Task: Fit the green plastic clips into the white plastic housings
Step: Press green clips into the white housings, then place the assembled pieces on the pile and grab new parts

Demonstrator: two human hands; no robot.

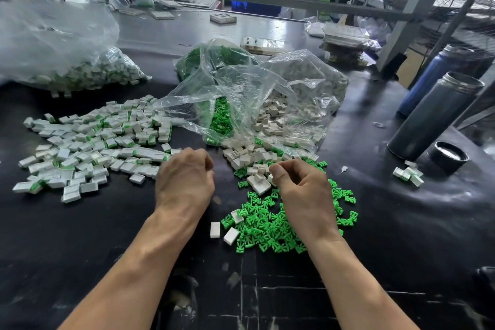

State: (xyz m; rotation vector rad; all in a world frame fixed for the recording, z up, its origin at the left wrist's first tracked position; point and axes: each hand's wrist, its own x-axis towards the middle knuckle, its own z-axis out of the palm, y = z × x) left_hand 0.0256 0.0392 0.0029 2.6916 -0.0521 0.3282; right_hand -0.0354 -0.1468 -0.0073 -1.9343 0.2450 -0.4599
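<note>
My left hand [184, 177]: fingers curled under, back up, on the black table [375, 222]; whether it holds anything I cannot tell. My right hand [302, 187]: thumb and fingers pinched together over the parts; what sits in the pinch is hidden.

Loose green clips [265, 225]: a heap under and around my right wrist. Loose white housings [254, 161]: a scatter just beyond my right hand, a few more lying among the clips.

Assembled housings with green showing [93, 142]: wide spread left of my left hand.

Clear bag, centre [214, 72]: green clips, spilling from its mouth. Clear bag, right of it [302, 88]: white housings, mouth open toward me. Clear bag, far left [61, 48]: white-and-green pieces.

Grey steel flask [434, 118]: right, lid off; black cap [448, 155] beside its base. Blue flask [434, 75] behind. Small cluster of assembled pieces [408, 174] near the cap.
</note>
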